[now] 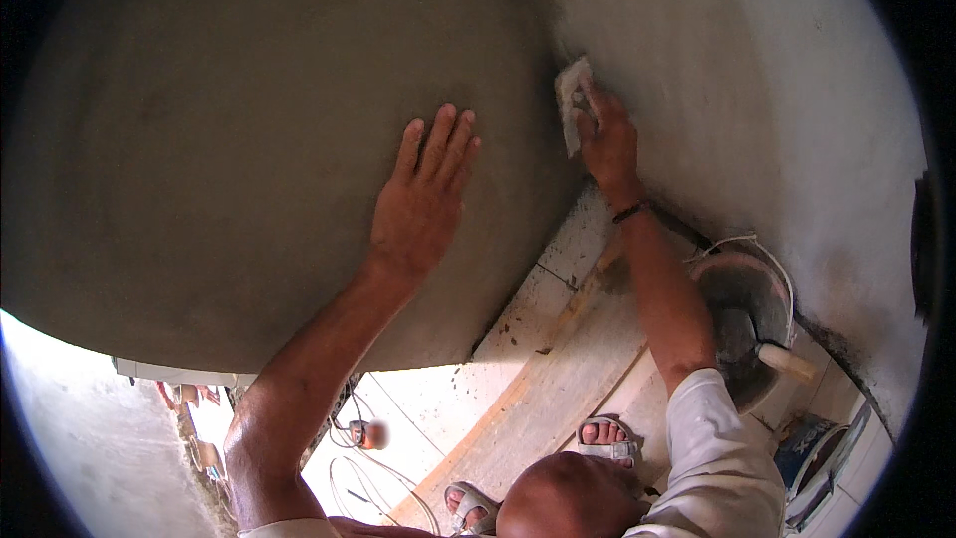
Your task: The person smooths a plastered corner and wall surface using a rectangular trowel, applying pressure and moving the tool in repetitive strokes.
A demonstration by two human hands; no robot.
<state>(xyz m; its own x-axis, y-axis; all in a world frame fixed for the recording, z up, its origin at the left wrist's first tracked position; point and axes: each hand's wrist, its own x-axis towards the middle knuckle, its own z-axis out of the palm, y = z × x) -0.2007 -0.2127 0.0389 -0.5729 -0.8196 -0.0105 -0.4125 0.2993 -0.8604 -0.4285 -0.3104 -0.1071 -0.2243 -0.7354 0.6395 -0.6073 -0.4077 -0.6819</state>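
Pressing my left hand [423,201] flat against the grey plastered wall [249,139], fingers spread and holding nothing, I steady myself while my right hand [605,139] works at the inside corner where that darker wall meets the paler wall [757,100]. My right fingers are closed on a small pale sponge float [572,105], pinched along its lower edge and held flat to the plaster right at the corner seam. The 2 hands are well apart, the left one lower and further along the darker surface. The float looks light and somewhat soft, easy to steer with 1 hand; I judge it best held by its back edge, as I have it, so its face stays flush. The plaster under it looks damp and fresh, so I would guess it marks easily under hard pressure, and a wet float could slip in the fingers. A dark band [631,210] sits on my right wrist. Below me lies a wooden plank [558,379] across the tiled floor [438,399], and my 2 sandalled feet [607,433] show there. Beside the plank, near the pale wall's foot, stands a round mortar pan [742,314] with a tool handle [789,363] sticking out. Loose cables [368,478] trail over the tiles at lower left.
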